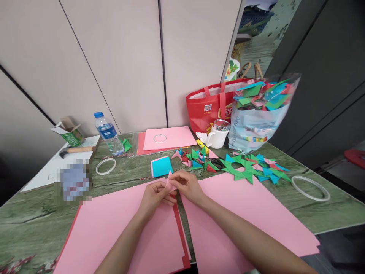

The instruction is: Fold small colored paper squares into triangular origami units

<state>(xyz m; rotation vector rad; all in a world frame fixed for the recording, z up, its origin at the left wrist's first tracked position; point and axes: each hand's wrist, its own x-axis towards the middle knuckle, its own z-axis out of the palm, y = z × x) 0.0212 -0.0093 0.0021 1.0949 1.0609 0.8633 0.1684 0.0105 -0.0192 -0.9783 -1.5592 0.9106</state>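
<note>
Between my two hands is a small folded piece of pink paper [170,183], its pointed tip upward. My left hand [155,196] grips its lower left side with thumb and fingers. From the right, my right hand [188,185] pinches the same piece near its upper edge. Both hands hover over large pink sheets, one stack [122,232] at left with red paper under it and another [242,217] at right. Just beyond my hands lies a pile of square blue paper [161,166] with pink edges showing. Folded paper pieces [196,158] in several colours lie behind my right hand.
Joined star-like paper rings [242,173] lie at right beside a white hoop [310,188]. Behind stand a white mug [218,137], a red bag [199,108] and a clear bag of folded paper [256,121]. At left are a water bottle [108,133], another hoop [106,166] and a wooden-handled tool [78,150].
</note>
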